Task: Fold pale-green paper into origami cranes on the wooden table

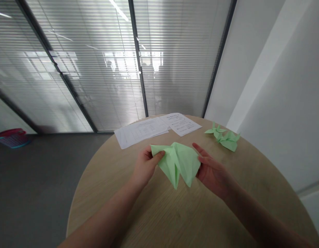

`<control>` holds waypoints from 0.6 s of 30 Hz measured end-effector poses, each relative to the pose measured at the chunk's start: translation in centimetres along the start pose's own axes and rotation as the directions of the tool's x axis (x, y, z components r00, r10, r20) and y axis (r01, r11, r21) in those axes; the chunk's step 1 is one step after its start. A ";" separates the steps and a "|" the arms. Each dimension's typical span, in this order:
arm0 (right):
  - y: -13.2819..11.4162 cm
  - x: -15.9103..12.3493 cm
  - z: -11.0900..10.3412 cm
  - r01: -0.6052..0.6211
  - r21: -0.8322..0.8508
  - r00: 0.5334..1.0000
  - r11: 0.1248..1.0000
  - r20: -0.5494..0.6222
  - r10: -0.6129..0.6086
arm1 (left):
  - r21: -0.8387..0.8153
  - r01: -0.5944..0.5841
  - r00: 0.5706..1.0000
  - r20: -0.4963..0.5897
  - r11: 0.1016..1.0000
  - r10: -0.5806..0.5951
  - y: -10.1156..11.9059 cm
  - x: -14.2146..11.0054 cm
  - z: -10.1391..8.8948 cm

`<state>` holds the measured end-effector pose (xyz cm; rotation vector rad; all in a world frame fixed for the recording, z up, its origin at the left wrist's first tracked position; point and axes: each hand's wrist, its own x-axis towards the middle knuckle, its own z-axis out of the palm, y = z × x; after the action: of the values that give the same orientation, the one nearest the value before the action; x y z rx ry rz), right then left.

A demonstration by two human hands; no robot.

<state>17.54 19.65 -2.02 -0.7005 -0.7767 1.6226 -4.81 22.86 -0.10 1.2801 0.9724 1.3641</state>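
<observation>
Between my hands, above the round wooden table point(105, 182), is a light green folded paper point(185, 160), creased down its middle with two points hanging downward. My left hand point(147, 164) pinches its left corner, the thumb lying on top and the other fingers behind the sheet. At the right edge, my right hand point(211, 169) has its thumb against the paper. Its index finger stretches out past the upper edge, and the lower fingers are partly hidden behind the paper.
Several green folded paper pieces point(228, 140) lie at the table's back right. Printed sheets point(143, 130) overlap at its far edge. A glass partition with blinds point(175, 69) stands behind, a white wall point(286, 96) to the right. A red and blue basket point(13, 138) sits on the floor, far left.
</observation>
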 end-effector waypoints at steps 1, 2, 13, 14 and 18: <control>0.0 0.0 0.0 -0.004 0.016 1.000 1.000 -0.010 0.004 | -0.001 -0.005 1.000 0.006 1.000 0.005 0.0 0.0 0.0; 0.0 0.0 0.0 -0.008 0.031 1.000 0.999 -0.022 0.009 | 0.001 -0.014 1.000 0.009 1.000 0.014 0.1 0.0 0.0; -0.3 0.0 -0.5 -0.007 -0.025 1.000 1.000 -0.031 0.006 | 0.083 -0.052 0.999 -0.010 0.995 0.053 0.3 -0.1 -0.2; -0.3 -0.1 -0.4 -0.013 -0.013 0.999 1.000 -0.039 0.012 | 0.082 -0.055 0.998 -0.011 0.995 0.056 0.3 0.0 -0.2; -0.5 0.0 -0.6 -0.022 -0.013 0.999 1.000 -0.047 0.022 | 0.077 -0.068 0.998 -0.011 0.995 0.069 0.2 0.1 -0.2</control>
<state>18.34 19.75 -1.99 -0.7566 -0.7492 1.6163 -4.99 22.95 0.10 1.3740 1.0065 1.4008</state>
